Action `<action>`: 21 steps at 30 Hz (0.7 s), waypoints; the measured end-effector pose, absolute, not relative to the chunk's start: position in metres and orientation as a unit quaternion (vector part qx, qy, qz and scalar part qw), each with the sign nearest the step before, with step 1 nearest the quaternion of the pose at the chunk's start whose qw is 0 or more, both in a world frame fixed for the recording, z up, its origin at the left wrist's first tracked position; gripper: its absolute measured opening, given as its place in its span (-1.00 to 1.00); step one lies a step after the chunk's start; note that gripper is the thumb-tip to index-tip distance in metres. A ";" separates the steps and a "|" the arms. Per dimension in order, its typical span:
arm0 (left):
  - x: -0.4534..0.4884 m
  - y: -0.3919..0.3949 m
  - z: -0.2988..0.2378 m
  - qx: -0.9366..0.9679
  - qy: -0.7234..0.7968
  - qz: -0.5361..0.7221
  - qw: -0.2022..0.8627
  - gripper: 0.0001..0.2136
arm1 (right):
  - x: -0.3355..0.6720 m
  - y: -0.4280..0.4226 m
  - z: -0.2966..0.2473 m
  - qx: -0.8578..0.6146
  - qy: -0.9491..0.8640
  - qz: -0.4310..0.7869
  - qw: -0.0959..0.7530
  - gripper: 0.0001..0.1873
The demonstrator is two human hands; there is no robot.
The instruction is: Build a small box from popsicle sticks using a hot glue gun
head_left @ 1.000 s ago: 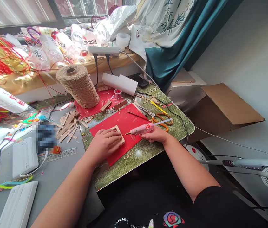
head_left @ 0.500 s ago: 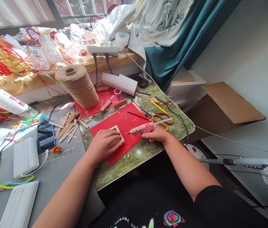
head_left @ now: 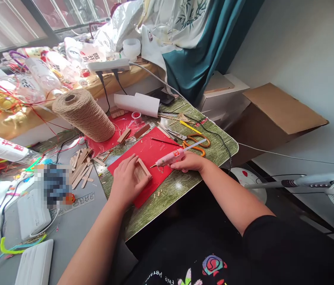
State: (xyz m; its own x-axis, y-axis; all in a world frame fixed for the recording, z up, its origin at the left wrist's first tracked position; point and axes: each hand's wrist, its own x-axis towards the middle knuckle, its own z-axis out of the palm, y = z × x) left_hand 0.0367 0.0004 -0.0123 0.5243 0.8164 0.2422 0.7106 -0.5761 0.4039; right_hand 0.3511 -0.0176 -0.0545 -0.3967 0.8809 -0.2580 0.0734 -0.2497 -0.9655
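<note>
My left hand (head_left: 127, 180) spans a small wooden box (head_left: 140, 171) with raised edges, which looks built of craft sticks. Its thumb presses the near edge and its fingers rest along the far-left side, hiding part of the box. Beneath lies a red sheet (head_left: 161, 144). In my right hand (head_left: 190, 161) is a pink glue gun (head_left: 169, 157), gripped by its handle. Its nozzle points left, just short of the box's right side, and a pale glue stick (head_left: 196, 144) juts from its back.
Behind the red sheet lie orange-handled scissors (head_left: 198, 143), a red cup of beads (head_left: 136, 115) and a twine spool (head_left: 85, 114). Loose craft sticks (head_left: 80, 168) and white power banks (head_left: 34, 263) are at left. A cord (head_left: 220, 136) runs along the table's right side.
The view has turned and tilted somewhat. My left hand has shifted to the box's left side with the thumb spread, uncovering more of its inside. The glue gun stays in my right hand.
</note>
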 end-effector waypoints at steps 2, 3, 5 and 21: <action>0.037 0.002 -0.015 0.863 0.443 0.197 0.140 -0.31 | 0.352 -0.017 -0.057 -0.460 -0.530 0.644 0.303 -0.72; 0.036 0.002 -0.016 0.862 0.445 0.194 0.145 -0.31 | 0.352 -0.017 -0.058 -0.466 -0.530 0.642 0.299 -0.72; 0.035 0.003 -0.018 0.858 0.452 0.192 0.153 -0.31 | 0.352 -0.017 -0.059 -0.471 -0.524 0.643 0.300 -0.72; 0.036 0.004 -0.019 0.850 0.473 0.164 0.166 -0.30 | 0.349 -0.018 -0.055 -0.485 -0.512 0.643 0.299 -0.66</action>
State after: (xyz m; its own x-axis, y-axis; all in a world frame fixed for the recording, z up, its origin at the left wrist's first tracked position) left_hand 0.0363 0.0040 -0.0188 0.4982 0.8585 0.1216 0.7499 -0.4971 0.4366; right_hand 0.3493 -0.0182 -0.0550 -0.3510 0.8806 -0.3182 0.1118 -0.2980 -0.9480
